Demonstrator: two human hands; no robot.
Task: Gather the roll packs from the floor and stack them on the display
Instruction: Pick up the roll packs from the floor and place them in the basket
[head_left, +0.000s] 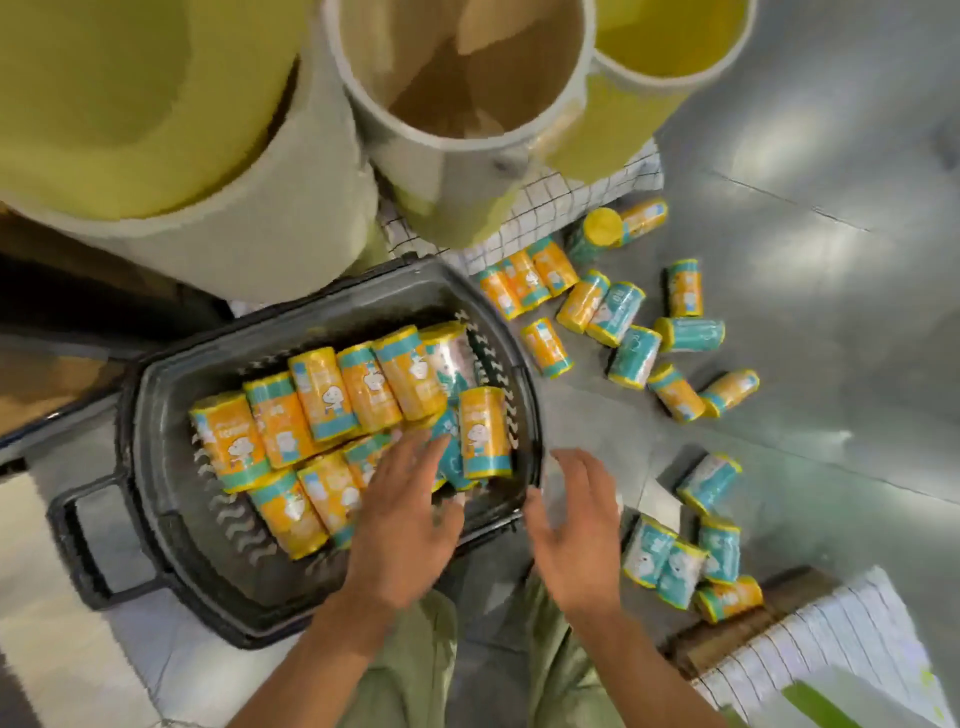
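Roll packs (322, 400) are orange-and-teal cylinders bearing cartoon figures.

Bare forearms (311, 670), olive-green trousers (410, 670)

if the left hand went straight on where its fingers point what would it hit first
Most likely the teal roll pack in the basket: the fingertips of the left hand lie right at it, with an orange pack just beyond. Whether they touch is unclear from this view.
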